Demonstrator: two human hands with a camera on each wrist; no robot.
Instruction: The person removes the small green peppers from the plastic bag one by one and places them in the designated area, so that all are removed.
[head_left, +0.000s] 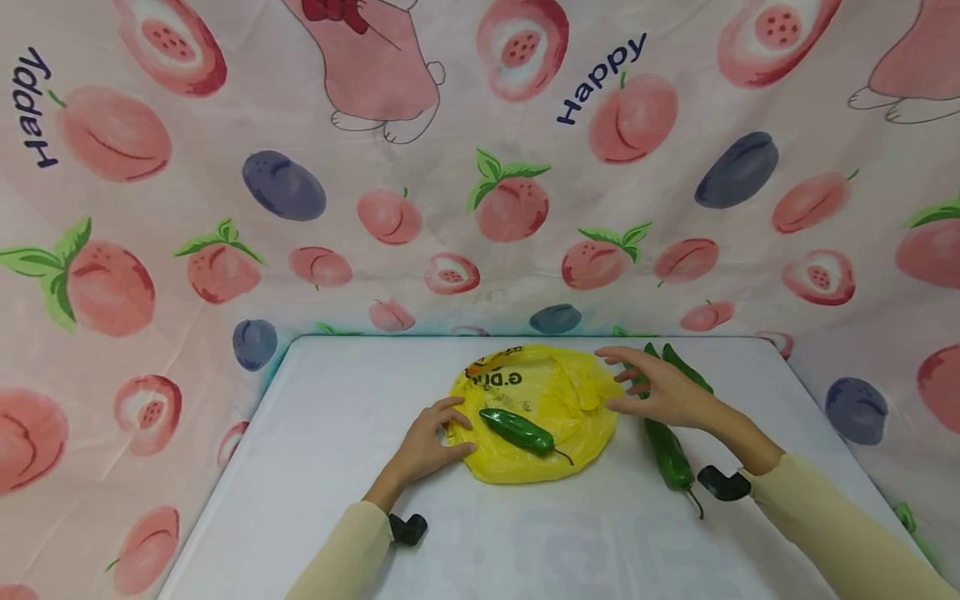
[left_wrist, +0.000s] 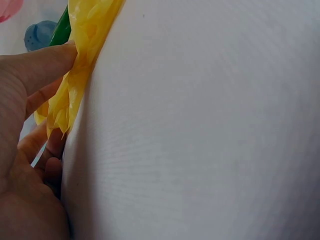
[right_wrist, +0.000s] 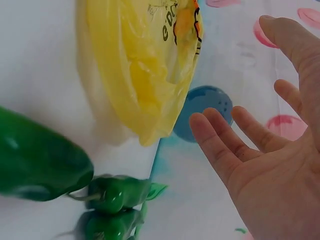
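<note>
A yellow plastic bag with dark printing lies on the white table, its mouth spread wide. On it rests a glossy green chili pepper, stem toward the front right. My left hand holds the bag's left edge; in the left wrist view, bunched yellow plastic lies between thumb and fingers. My right hand, fingers spread, hovers by the bag's right side and holds nothing. Below it lies another chili pepper. Two more chili peppers lie side by side beyond, partly hidden by the hand in the head view.
The white table ends at a back edge against a pink cloth printed with fruit. More of this cloth hangs at both sides. Black wrist mounts sit at both sleeves.
</note>
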